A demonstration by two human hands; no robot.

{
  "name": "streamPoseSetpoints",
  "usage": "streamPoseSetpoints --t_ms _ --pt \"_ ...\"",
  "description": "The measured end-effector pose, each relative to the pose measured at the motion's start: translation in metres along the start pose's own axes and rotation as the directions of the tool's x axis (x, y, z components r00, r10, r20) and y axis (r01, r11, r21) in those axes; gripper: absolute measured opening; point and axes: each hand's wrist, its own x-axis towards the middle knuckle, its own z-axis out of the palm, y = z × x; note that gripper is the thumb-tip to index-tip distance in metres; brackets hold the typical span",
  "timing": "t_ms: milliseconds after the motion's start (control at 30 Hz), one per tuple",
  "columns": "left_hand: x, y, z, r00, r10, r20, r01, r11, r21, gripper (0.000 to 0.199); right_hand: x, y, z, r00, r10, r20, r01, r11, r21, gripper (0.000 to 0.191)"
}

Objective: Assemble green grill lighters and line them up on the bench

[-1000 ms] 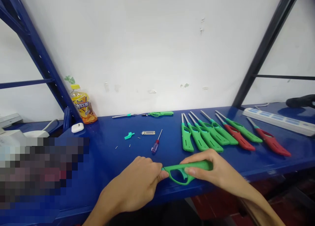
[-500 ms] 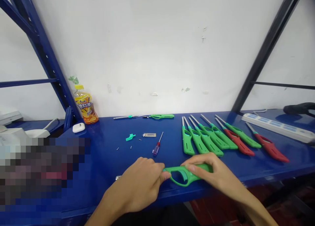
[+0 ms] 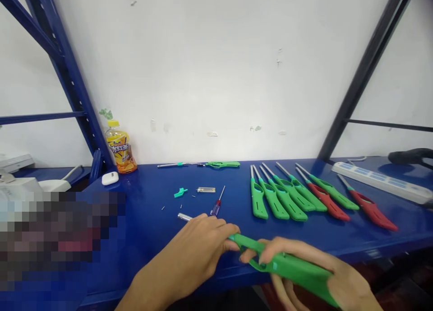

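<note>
A green lighter with a metal tube lies across both hands near the table's front edge. My left hand is closed around its tube end, and the metal tip sticks out beyond the knuckles at the left. My right hand wraps the green handle, with fingers at the trigger opening. Beyond my left hand lie a purple-handled screwdriver, a small metal-and-clear part, a teal trigger piece and several tiny pins. To the right, several green lighters and two red lighters rest side by side.
The blue table meets a white wall. At the back lie an opened green lighter and its tube. A drink bottle and white case stand left; a power strip lies right, between dark shelf posts.
My right hand has moved right and down along the handle, and the lighter now slants toward the lower right. Its metal tip shows more beyond my left hand. The view has shifted slightly.
</note>
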Motion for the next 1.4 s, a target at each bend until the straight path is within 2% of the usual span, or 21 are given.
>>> streamPoseSetpoints --t_ms 67,133,167,200,233,267,300,333,400,433,467,533,633,733,833,967,1167,1300,1400 --pt "0.005 -0.003 0.005 0.999 0.043 -0.024 -0.042 0.998 0.043 0.031 -0.003 0.002 0.007 1.000 0.011 -0.020 -0.011 1.000 0.017 0.092" --pt "0.010 -0.006 0.009 0.987 0.056 -0.149 -0.038 0.992 0.122 0.033 -0.005 0.003 0.015 0.979 -0.004 -0.206 0.004 1.000 0.002 0.078" --pt "0.011 -0.006 0.011 0.965 0.035 -0.259 0.004 0.989 0.150 0.036 -0.003 0.004 0.018 0.946 -0.025 -0.322 0.022 1.000 -0.015 0.063" --pt "0.012 -0.005 0.014 0.926 -0.010 -0.379 0.069 0.987 0.143 0.039 -0.001 0.004 0.022 0.897 -0.053 -0.438 0.041 0.999 -0.036 0.051" --pt "0.013 -0.003 0.017 0.867 -0.083 -0.491 0.145 0.985 0.090 0.042 0.004 0.005 0.025 0.856 -0.092 -0.509 0.068 0.996 -0.066 0.044" --pt "0.013 0.000 0.022 0.811 -0.174 -0.559 0.199 0.980 -0.015 0.044 0.009 0.006 0.027 0.816 -0.137 -0.561 0.087 0.990 -0.114 0.043" --pt "0.014 0.003 0.028 0.787 -0.278 -0.551 0.226 0.961 -0.161 0.046 0.015 0.009 0.028 0.779 -0.179 -0.601 0.084 0.979 -0.183 0.043" --pt "0.014 0.007 0.035 0.800 -0.351 -0.486 0.211 0.924 -0.320 0.050 0.021 0.012 0.029 0.739 -0.233 -0.631 0.066 0.959 -0.277 0.043" --pt "0.017 0.015 0.050 0.862 -0.415 -0.292 0.180 0.788 -0.588 0.066 0.032 0.019 0.030 0.644 -0.371 -0.670 -0.020 0.867 -0.499 0.038" --pt "0.018 0.018 0.057 0.893 -0.401 -0.206 0.163 0.712 -0.683 0.074 0.037 0.022 0.030 0.606 -0.448 -0.658 -0.055 0.801 -0.596 0.032" --pt "0.020 0.021 0.063 0.923 -0.361 -0.131 0.149 0.652 -0.744 0.081 0.040 0.024 0.031 0.589 -0.516 -0.622 -0.061 0.739 -0.671 0.029" --pt "0.024 0.025 0.071 0.946 -0.316 -0.067 0.150 0.614 -0.775 0.104 0.045 0.027 0.032 0.603 -0.582 -0.545 -0.028 0.668 -0.744 0.027" --pt "0.027 0.025 0.076 0.936 -0.350 -0.021 0.198 0.579 -0.791 0.121 0.047 0.025 0.034 0.669 -0.553 -0.497 0.001 0.668 -0.744 0.040" --pt "0.030 0.021 0.078 0.934 -0.355 -0.031 0.191 0.571 -0.798 0.118 0.048 0.024 0.032 0.677 -0.563 -0.474 -0.005 0.641 -0.768 0.051" --pt "0.031 0.017 0.081 0.940 -0.337 -0.059 0.164 0.594 -0.787 0.111 0.048 0.026 0.029 0.652 -0.633 -0.418 0.051 0.586 -0.808 0.048" --pt "0.031 0.020 0.077 0.932 -0.360 -0.044 0.197 0.603 -0.773 0.109 0.048 0.027 0.027 0.629 -0.672 -0.391 0.076 0.555 -0.829 0.048" --pt "0.029 0.030 0.065 0.919 -0.395 -0.007 0.233 0.557 -0.797 0.116 0.047 0.027 0.027 0.636 -0.640 -0.431 0.008 0.563 -0.826 0.053" --pt "0.031 0.027 0.070 0.931 -0.362 -0.050 0.176 0.564 -0.807 0.120 0.051 0.029 0.027 0.682 -0.603 -0.415 0.064 0.614 -0.787 0.048" --pt "0.031 0.023 0.077 0.939 -0.334 -0.085 0.129 0.571 -0.811 0.121 0.052 0.027 0.029 0.679 -0.593 -0.432 0.049 0.624 -0.780 0.048"
